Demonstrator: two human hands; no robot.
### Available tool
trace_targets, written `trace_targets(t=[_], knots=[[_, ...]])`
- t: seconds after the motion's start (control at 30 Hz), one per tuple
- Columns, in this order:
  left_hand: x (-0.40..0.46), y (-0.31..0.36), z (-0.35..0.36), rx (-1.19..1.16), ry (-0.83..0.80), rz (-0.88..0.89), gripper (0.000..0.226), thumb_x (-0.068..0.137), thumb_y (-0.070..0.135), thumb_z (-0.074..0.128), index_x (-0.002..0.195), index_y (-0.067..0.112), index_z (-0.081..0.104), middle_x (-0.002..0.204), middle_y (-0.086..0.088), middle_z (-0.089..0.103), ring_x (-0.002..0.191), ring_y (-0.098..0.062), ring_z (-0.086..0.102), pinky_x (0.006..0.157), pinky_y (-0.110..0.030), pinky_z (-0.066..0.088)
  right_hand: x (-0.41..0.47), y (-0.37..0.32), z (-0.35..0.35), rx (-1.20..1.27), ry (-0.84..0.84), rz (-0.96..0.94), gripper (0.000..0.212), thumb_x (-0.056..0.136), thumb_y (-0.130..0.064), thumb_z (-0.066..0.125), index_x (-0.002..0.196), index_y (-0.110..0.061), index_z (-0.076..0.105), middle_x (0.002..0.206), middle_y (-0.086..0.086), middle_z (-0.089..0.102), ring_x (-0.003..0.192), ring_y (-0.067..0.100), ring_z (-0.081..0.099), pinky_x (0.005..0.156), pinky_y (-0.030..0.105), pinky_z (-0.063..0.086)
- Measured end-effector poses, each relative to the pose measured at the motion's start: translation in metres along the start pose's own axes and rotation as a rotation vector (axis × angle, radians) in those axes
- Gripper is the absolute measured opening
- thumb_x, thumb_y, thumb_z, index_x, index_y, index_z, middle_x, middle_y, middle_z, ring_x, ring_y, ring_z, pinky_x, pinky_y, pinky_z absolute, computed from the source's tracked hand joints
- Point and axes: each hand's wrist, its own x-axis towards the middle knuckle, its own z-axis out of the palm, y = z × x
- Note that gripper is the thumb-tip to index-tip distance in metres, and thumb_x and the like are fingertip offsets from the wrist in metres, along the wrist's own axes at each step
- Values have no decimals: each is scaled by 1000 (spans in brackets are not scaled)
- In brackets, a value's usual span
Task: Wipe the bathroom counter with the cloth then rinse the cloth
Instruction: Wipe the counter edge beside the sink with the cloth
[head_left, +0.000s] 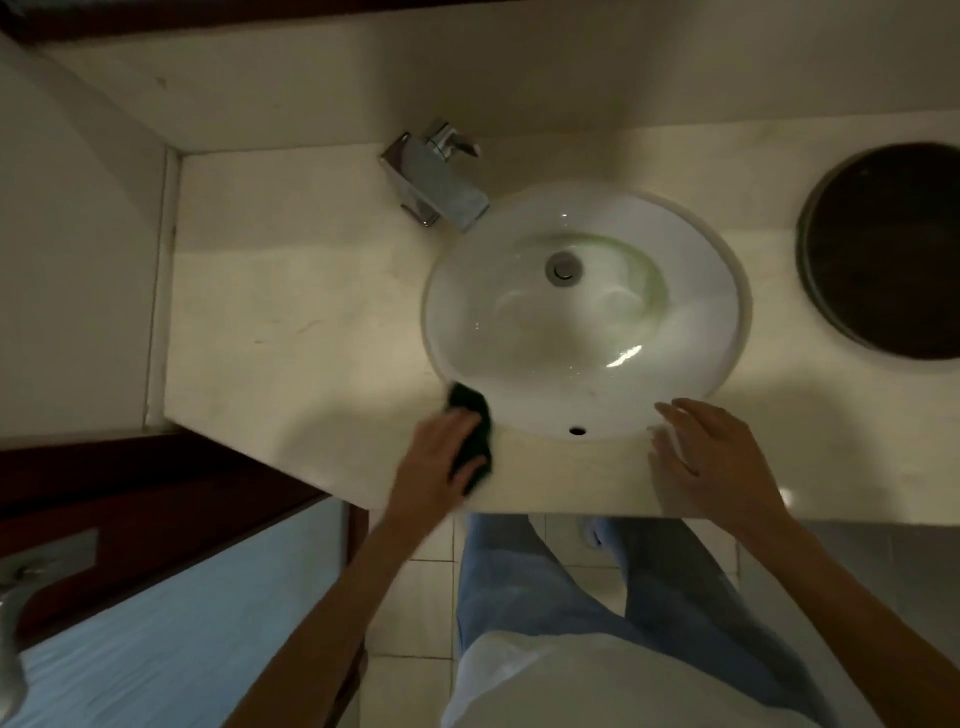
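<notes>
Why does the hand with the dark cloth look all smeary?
In the head view, the left hand and cloth are motion-blurred; the right hand looks sharper, the sink shows glare, and the wide lens bends the counter edges.

Sink (519, 332) set in the desk (291, 312), tap (436, 179) behind it, round tray (883, 249) to the right, cloth (470, 436) on the front edge — left of the sink
</notes>
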Motion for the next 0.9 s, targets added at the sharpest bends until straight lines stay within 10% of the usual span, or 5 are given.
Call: trace_targets(t=[0.2,0.53,0.77,0.9], knots=[[-15,76,76,163,-93,490,49,91,34,67,132,9,65,133,-13,64,122,-26,51,103,-37,51,-10,63,-31,8,138,48,43,103,-28,56,141,-7,57,145,20,56,130,34,54,110,49,46],[13,10,-15,53,378,-435,50,101,23,59,147,10,45,147,-14,47,135,-28,38,114,-47,39,-31,117,-25,-21,105,130,60,98,-39,54,150,-9,45,160,24,35,144,41,40,113,57,40],[6,138,117,92,67,138,49,98,30,56,142,10,54,143,-11,55,122,-25,49,106,-33,42,-35,120,-20,-49,91,148,66,97,-50,44,156,-21,36,167,12,25,151,31,29,119,52,32],[42,208,189,143,-69,374,53,98,26,61,145,6,50,147,-14,52,130,-31,49,107,-41,47,-31,134,-25,88,204,64,53,103,-37,45,145,-7,52,155,21,45,134,35,52,110,50,45]])
